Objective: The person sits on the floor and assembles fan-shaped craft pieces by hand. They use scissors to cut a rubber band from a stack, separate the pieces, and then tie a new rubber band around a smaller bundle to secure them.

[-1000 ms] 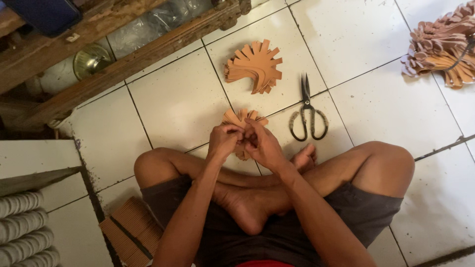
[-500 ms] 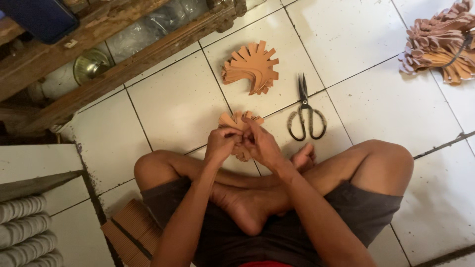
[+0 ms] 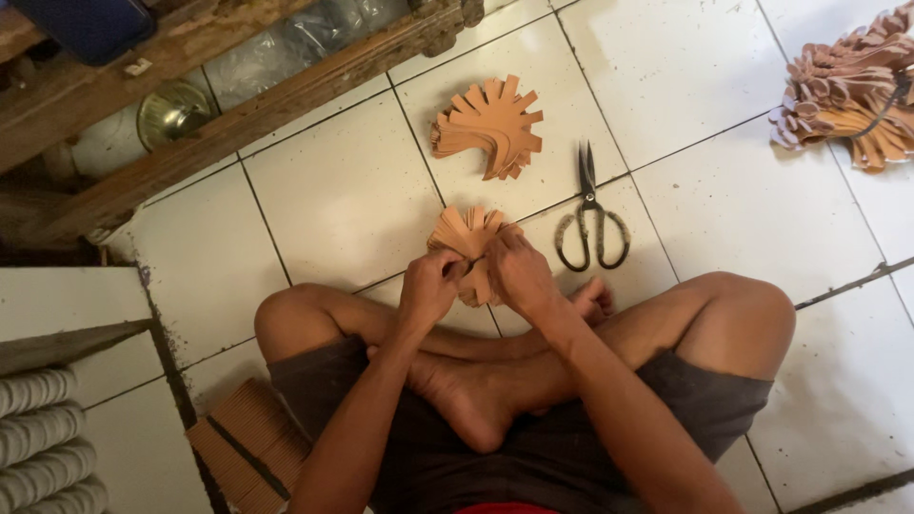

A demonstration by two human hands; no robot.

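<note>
Your left hand (image 3: pixel 430 286) and right hand (image 3: pixel 519 274) both grip a tan fringed bundle (image 3: pixel 466 234) above your crossed legs, strips fanning away from you. Scissors (image 3: pixel 592 213) lie shut on the white floor tiles (image 3: pixel 333 190) just right of your hands. A second fringed bundle (image 3: pixel 490 124) sits further out, a larger pile (image 3: pixel 847 90) far right.

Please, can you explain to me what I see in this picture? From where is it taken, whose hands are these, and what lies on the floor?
The camera sits on a person's head and looks down. The person sits cross-legged on a white tiled floor. The left hand and right hand together hold a tan fan-shaped piece with cut strips. On the floor ahead lie a similar stack of tan cut pieces and black scissors. A bigger pile of such pieces lies at the far right. A wooden frame stands at the top left.
</note>
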